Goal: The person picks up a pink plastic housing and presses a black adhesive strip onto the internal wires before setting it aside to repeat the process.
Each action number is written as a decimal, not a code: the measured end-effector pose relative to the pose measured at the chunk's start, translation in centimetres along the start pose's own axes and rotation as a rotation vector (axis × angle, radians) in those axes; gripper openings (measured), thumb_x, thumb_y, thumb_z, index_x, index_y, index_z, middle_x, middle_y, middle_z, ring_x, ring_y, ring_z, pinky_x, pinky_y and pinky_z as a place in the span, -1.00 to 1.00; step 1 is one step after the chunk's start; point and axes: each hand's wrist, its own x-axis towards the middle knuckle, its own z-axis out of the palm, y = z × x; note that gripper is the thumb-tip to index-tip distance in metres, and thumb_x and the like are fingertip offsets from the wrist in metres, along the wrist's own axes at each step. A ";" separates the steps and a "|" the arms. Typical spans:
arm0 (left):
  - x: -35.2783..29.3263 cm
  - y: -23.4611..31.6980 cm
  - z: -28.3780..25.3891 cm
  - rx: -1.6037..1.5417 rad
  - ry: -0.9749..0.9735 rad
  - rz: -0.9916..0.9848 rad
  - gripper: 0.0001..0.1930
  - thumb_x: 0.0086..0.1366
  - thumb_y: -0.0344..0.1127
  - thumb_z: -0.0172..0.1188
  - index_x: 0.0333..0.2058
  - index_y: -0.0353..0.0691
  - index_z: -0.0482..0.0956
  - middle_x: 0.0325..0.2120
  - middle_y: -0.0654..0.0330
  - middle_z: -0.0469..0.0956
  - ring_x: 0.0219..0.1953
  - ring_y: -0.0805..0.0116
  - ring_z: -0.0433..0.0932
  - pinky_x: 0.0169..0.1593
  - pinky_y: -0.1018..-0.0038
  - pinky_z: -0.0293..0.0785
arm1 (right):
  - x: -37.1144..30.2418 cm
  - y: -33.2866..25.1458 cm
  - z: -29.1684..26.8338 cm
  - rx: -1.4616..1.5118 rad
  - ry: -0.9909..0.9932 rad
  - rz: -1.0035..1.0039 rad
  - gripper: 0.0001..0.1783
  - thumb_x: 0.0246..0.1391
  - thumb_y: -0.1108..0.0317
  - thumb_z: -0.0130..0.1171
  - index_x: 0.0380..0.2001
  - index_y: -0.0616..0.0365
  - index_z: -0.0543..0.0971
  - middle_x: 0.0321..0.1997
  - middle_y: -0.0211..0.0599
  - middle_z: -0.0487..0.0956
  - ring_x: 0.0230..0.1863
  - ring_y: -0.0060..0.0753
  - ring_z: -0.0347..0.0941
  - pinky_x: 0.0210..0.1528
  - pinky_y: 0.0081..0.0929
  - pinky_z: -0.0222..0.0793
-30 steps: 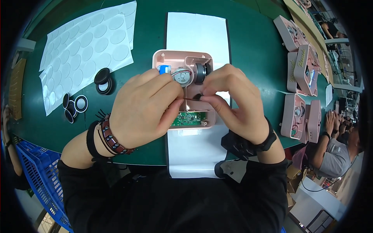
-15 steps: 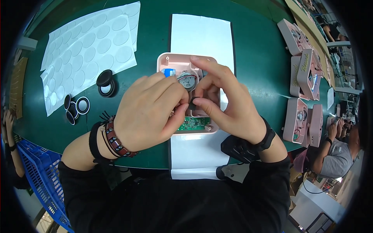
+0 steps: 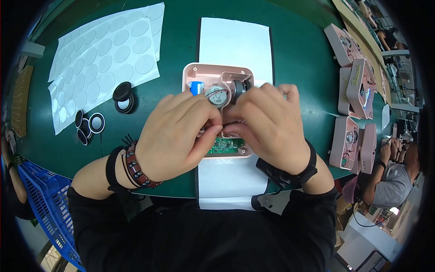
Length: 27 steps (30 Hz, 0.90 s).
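Note:
In front of me an open pink plastic housing (image 3: 190, 70) lies on white paper. Inside it are a blue part (image 3: 196, 88), a round metal speaker back (image 3: 216, 96) with a red wire across it, a dark round speaker (image 3: 236, 89) and a green circuit board (image 3: 224, 145). My left hand (image 3: 179, 133) is closed over the housing's lower left, thumb and fingertips pinched; what they hold is hidden. Beside it, my right hand (image 3: 272, 127) pinches a small black piece (image 3: 232, 122), mostly covered by the fingers. The fingertips of both hands nearly meet.
White sheets of round stickers (image 3: 104, 61) lie at the left, near stacked black round parts (image 3: 123, 97) and black-and-white rings (image 3: 96, 123). More pink housings (image 3: 344, 140) stand at the right. A blue crate (image 3: 47, 199) is at lower left. A co-worker (image 3: 393, 174) sits at the right.
My right hand has turned over, its fingers curling down and inward to meet the left fingertips, uncovering the dark speaker. The left hand stays nearly in place.

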 end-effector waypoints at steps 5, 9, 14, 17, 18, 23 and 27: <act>0.0 0.0 -0.4 0.108 -0.028 -0.011 -0.89 0.15 -0.37 0.24 -0.41 -0.13 0.45 -0.51 0.33 0.44 -0.36 0.32 0.39 -0.22 0.34 0.12 | -0.1 -0.6 -0.2 -0.149 0.069 -0.129 -0.80 -0.26 0.34 0.33 -0.55 -0.03 0.47 -0.40 -0.59 0.46 -0.42 -0.49 0.38 -0.18 -0.33 0.08; 0.2 -0.1 -0.3 0.020 -0.059 -0.053 -0.92 0.19 -0.35 0.23 -0.39 -0.09 0.48 -0.50 0.38 0.46 -0.34 0.36 0.38 -0.17 0.33 0.04 | -0.7 -1.5 -0.2 -0.274 0.097 -0.212 -0.79 -0.35 0.38 0.31 -0.54 -0.02 0.50 -0.37 -0.58 0.47 -0.36 -0.51 0.43 -0.14 -0.27 0.13; 0.2 -0.3 -0.5 -0.113 -0.097 -0.125 -0.94 0.21 -0.36 0.21 -0.38 -0.07 0.49 -0.50 0.40 0.48 -0.34 0.38 0.37 -0.17 0.34 0.01 | -0.4 -0.9 0.5 -0.169 0.186 -0.155 -0.79 -0.33 0.39 0.28 -0.49 0.03 0.52 -0.35 -0.50 0.49 -0.30 -0.49 0.47 -0.10 -0.23 0.23; 0.1 -0.4 -0.4 -0.119 -0.074 -0.117 -0.95 0.21 -0.36 0.21 -0.38 -0.06 0.50 -0.51 0.41 0.47 -0.34 0.39 0.37 -0.16 0.35 0.01 | -0.6 -0.5 0.3 0.087 0.115 -0.259 -0.73 -0.29 0.48 0.32 -0.40 0.10 0.53 -0.36 -0.37 0.49 -0.31 -0.41 0.47 -0.13 -0.27 0.33; 0.1 -0.4 -0.4 -0.124 -0.066 -0.111 -0.95 0.22 -0.36 0.20 -0.38 -0.05 0.50 -0.51 0.41 0.47 -0.34 0.39 0.37 -0.16 0.35 0.00 | -0.7 -0.4 0.4 0.085 0.116 -0.259 -0.73 -0.29 0.48 0.32 -0.40 0.10 0.53 -0.36 -0.37 0.49 -0.31 -0.41 0.47 -0.13 -0.27 0.33; 0.0 -0.9 -0.1 -0.143 -0.087 -0.058 -0.95 0.21 -0.35 0.21 -0.39 -0.05 0.51 -0.51 0.42 0.46 -0.34 0.41 0.36 -0.16 0.35 -0.01 | -0.7 -0.2 0.9 0.375 0.158 -0.078 -0.69 -0.25 0.59 0.36 -0.35 0.19 0.52 -0.35 -0.26 0.50 -0.33 -0.31 0.47 -0.28 -0.41 0.39; 0.0 -0.8 0.1 -0.155 -0.054 -0.037 -0.94 0.19 -0.33 0.24 -0.39 -0.05 0.52 -0.51 0.43 0.45 -0.35 0.43 0.36 -0.17 0.35 -0.01 | -0.6 -0.3 0.6 0.410 0.141 -0.018 -0.69 -0.22 0.64 0.36 -0.34 0.23 0.52 -0.35 -0.22 0.49 -0.35 -0.28 0.47 -0.33 -0.46 0.40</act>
